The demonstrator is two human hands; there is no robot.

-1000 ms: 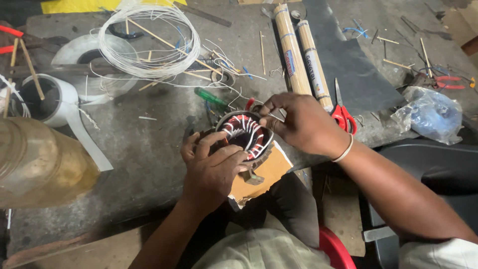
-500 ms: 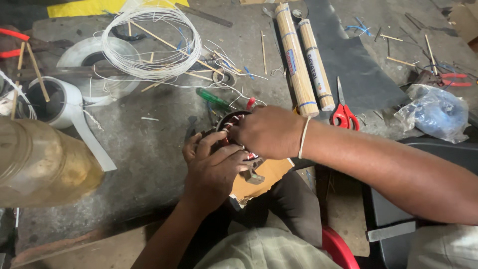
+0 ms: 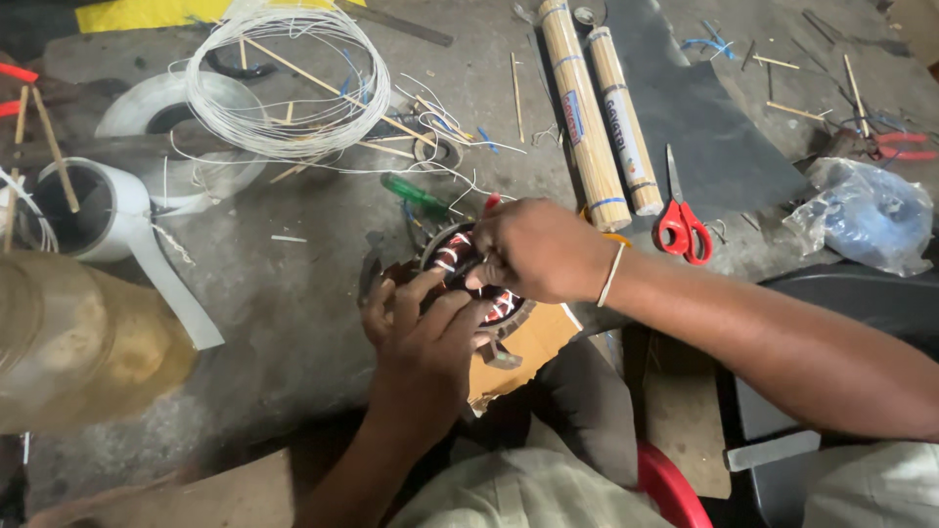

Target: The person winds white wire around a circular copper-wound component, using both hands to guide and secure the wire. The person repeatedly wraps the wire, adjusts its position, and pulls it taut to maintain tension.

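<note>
The round motor stator with copper-red windings (image 3: 469, 279) sits on a piece of brown cardboard (image 3: 523, 352) at the near edge of the grey tabletop (image 3: 293, 284). The left hand (image 3: 425, 337) grasps the stator's near rim, steadying it. The right hand (image 3: 538, 249) is closed over its far side, fingertips pinched at the windings. Red-handled scissors (image 3: 683, 227) lie just right of the stator; a loose coil of white wire (image 3: 289, 83) lies well beyond it. Judged step: dressing the coils. The next move calls for a firm hold and fine fingertip control.
</note>
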